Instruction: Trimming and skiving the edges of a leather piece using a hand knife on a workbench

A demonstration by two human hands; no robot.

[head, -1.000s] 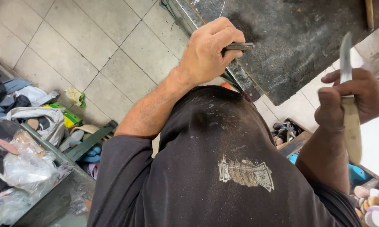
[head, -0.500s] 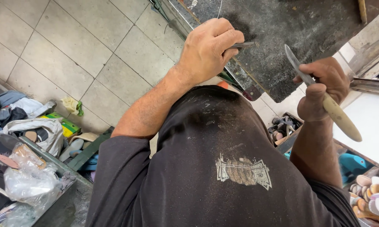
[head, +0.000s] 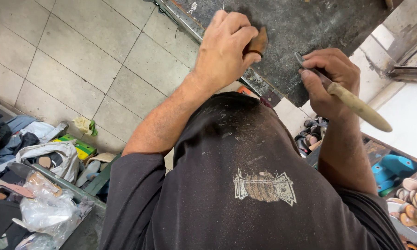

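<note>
One small brown piece sits pinched between the thumb and curled fingers of the left hand, held against the dark, scratched board in front of the person. The right hand is closed tightly around a knife with a pale handle, and the blade tip touches the board just beside the piece. Below are grey floor tiles, a clear plastic bag and shoe soles at the sides.
</note>
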